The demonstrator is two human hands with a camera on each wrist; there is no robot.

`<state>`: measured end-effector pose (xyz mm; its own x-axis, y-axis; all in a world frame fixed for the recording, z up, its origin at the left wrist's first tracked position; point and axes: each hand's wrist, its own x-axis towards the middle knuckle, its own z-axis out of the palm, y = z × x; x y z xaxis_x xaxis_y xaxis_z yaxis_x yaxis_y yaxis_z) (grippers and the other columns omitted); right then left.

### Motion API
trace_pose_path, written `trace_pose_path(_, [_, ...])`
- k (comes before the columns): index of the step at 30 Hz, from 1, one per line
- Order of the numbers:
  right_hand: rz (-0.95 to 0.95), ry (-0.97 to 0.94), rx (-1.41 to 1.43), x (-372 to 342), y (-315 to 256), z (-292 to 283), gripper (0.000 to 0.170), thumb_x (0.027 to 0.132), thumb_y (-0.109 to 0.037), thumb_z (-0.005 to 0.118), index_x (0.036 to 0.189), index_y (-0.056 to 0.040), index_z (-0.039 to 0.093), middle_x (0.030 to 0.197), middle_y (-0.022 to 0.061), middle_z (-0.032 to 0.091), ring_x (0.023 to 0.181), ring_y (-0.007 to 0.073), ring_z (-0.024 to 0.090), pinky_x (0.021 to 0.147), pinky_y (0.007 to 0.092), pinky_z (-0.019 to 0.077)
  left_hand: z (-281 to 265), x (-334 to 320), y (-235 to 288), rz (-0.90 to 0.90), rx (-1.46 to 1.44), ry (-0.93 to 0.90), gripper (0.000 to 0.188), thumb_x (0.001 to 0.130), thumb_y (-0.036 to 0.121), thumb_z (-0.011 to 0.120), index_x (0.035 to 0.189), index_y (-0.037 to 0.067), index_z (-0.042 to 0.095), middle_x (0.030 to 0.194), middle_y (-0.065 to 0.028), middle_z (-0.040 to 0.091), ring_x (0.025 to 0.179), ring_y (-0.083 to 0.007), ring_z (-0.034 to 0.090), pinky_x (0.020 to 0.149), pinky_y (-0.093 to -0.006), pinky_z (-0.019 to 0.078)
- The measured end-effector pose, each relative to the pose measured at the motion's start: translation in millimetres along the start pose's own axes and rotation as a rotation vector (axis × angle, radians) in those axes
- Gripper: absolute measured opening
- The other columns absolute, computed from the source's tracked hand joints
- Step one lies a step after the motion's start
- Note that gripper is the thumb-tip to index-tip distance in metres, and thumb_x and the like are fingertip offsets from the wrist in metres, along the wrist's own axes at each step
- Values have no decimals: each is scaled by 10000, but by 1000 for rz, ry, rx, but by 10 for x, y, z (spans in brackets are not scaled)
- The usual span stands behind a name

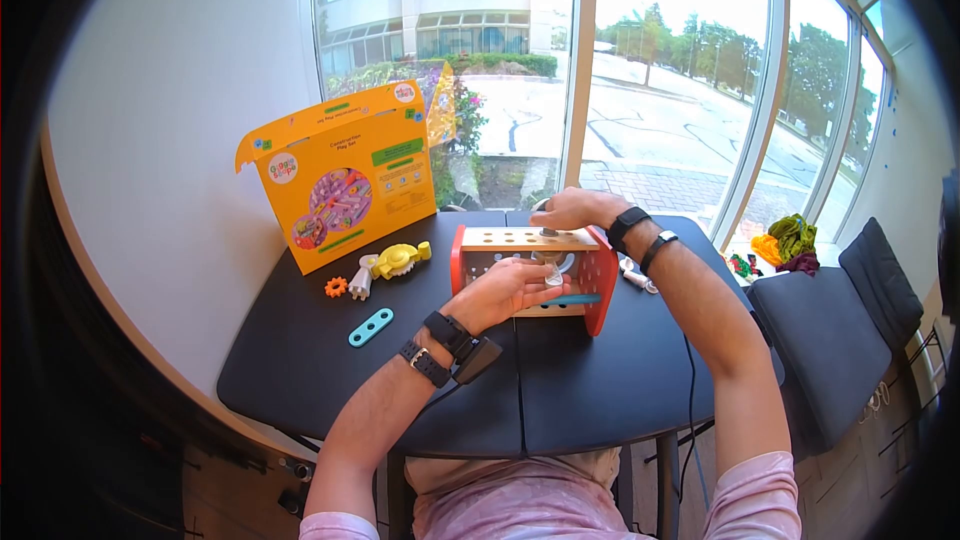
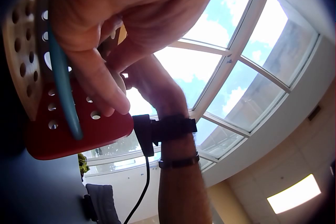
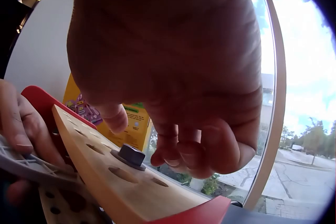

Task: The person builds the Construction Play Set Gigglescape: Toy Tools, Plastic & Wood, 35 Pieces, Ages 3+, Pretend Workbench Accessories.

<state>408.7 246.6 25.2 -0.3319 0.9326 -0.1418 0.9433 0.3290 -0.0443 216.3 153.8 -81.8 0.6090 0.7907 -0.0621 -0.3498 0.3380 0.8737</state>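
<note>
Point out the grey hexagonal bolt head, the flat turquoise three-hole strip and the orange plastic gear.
Grey hexagonal bolt head [image 3: 131,154]: right wrist view, middle of the head.
Flat turquoise three-hole strip [image 1: 376,322]: head view, solid face between two holes.
Orange plastic gear [image 1: 331,287]: head view, its face, just left of centre.

Shows hole-dotted red on the side panels [image 1: 605,285], pale wood on the slat [image 1: 522,237] between, teal on the near strip [image 1: 580,299]. Goes yellow-orange with green patches on the box [image 1: 395,175] far left, orange on the gear [image 1: 335,287], turquoise on the bar [image 1: 377,322]. Stays plain black on the tabletop [image 1: 600,390], mottled pink and white on the sleeves [image 1: 755,490].
</note>
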Motion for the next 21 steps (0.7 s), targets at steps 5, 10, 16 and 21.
trace_pose_path(5, [-22, -36, -16, -20, -4, -11, 692, 1047, -618, 572, 1279, -12, 811, 1296, 234, 799, 1232, 407, 751, 1034, 488, 583, -26, 19, -7, -12, -25, -16, 322, 1139, 65, 635, 1403, -107, 568, 1308, -212, 699, 1212, -331, 768, 1056, -352, 689])
trace_pose_path(10, [-31, 1, 31, 5, 14, 10, 709, 1036, -642, 564, 1288, -26, 810, 1336, 220, 790, 1250, 401, 747, 1029, 492, 586, 17, -14, 12, -5, -21, -7, 323, 1141, 68, 631, 1401, -113, 568, 1311, -217, 700, 1219, -332, 766, 1056, -350, 686])
trace_pose_path(16, [37, -35, 0, -79, -40, -41, 750, 1009, -678, 555, 1289, -30, 811, 1342, 223, 785, 1247, 391, 748, 1013, 497, 590, 38, -30, 24, -6, -9, 3, 321, 1140, 67, 632, 1390, -126, 573, 1310, -226, 703, 1222, -339, 764, 1063, -347, 682])
trace_pose_path(21, [-6, -81, -47, -51, -34, -39, 727, 1031, -654, 545, 1312, -35, 802, 1339, 215, 788, 1238, 399, 748, 1012, 505, 587, 1, -4, 1, -4, -16, -6, 325, 1132, 63, 646, 1386, -128, 581, 1308, -229, 707, 1219, -339, 765, 1066, -347, 681])
